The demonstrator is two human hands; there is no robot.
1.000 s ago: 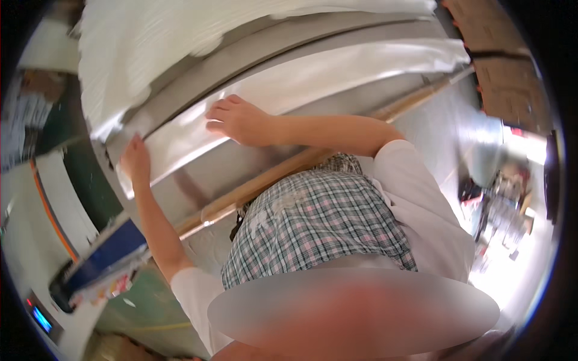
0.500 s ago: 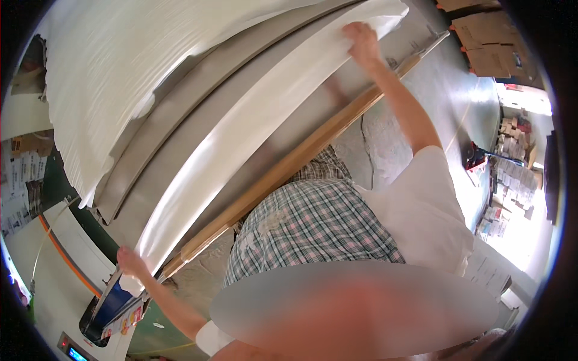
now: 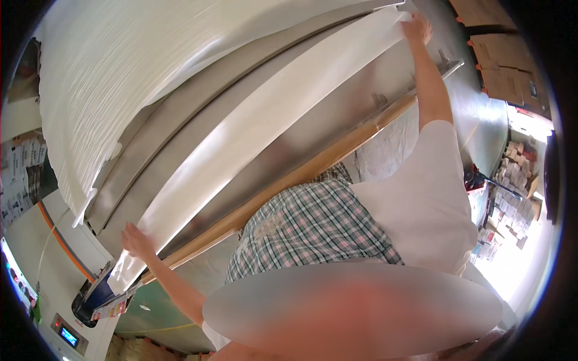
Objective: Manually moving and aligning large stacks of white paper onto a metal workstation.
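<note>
A long, glossy white strip of sheet material point(image 3: 241, 141) runs diagonally over the grey metal bench top point(image 3: 283, 150). I cannot tell whether it is paper or film. My right hand point(image 3: 418, 29), arm stretched out, is closed at the strip's upper right end. Lower left, my left hand point(image 3: 137, 242) lies across the strip with its fingers extended, and the strip's loose end reaches past it. Beyond the strip, a large pile of thin white sheets point(image 3: 132, 66) with ragged, layered edges covers the far side.
A wooden rail point(image 3: 289, 182) edges the bench close to my checked apron point(image 3: 319, 222). A white machine with a small lit screen point(image 3: 69, 337) stands lower left. Brown cartons point(image 3: 500, 57) are stacked at the upper right. Paper stacks point(image 3: 512, 192) stand farther right.
My right hand has moved outward to the strip's far end. My left hand has shifted slightly up along the strip, whose lower end now shows past it. The view has shifted a little.
</note>
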